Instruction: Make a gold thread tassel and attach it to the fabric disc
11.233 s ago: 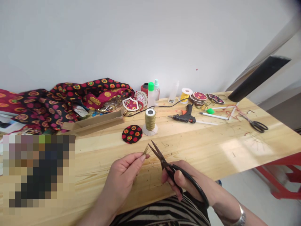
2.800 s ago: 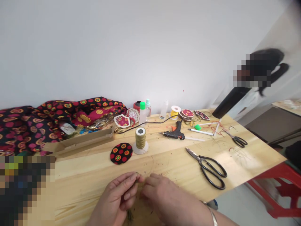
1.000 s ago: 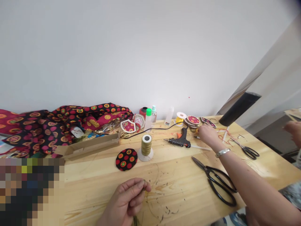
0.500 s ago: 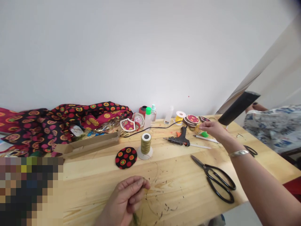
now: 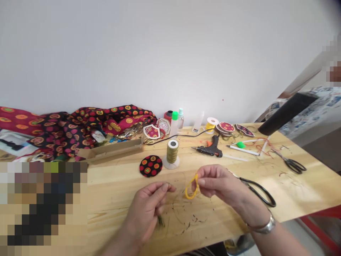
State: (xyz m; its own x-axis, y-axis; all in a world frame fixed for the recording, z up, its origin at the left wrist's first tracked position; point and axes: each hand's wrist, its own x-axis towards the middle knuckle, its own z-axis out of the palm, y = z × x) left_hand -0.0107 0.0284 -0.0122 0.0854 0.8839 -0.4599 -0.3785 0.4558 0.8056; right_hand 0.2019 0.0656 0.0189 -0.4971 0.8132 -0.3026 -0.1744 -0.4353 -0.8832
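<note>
Above the front of the wooden table, my left hand (image 5: 150, 202) is closed on a bundle of olive-green thread (image 5: 160, 220); its ends hang below my fingers, and the rest is hidden in the hand. To its right, my right hand (image 5: 220, 183) pinches a loop of yellow cord (image 5: 191, 190), which dangles from the fingertips. The large black-handled scissors (image 5: 259, 190) lie on the table, partly covered by my right hand and wrist. Beyond my hands stand a spool of olive-gold thread (image 5: 172, 152) and, beside it, a flat round of patterned black fabric (image 5: 150, 166).
A black glue gun (image 5: 210, 149) with its cord lies behind my right hand. Farther back are bottles (image 5: 174, 124), a yellow cord spool (image 5: 212, 125) and patterned ornaments (image 5: 226, 128). Smaller scissors (image 5: 294, 165) lie right; an open cardboard box (image 5: 114, 151) and heaped fabric (image 5: 80, 124) fill the left.
My right hand put down the large scissors, reached to the back right beside the ornaments, and came back with the yellow cord loop. My left hand has kept its thread bundle.
</note>
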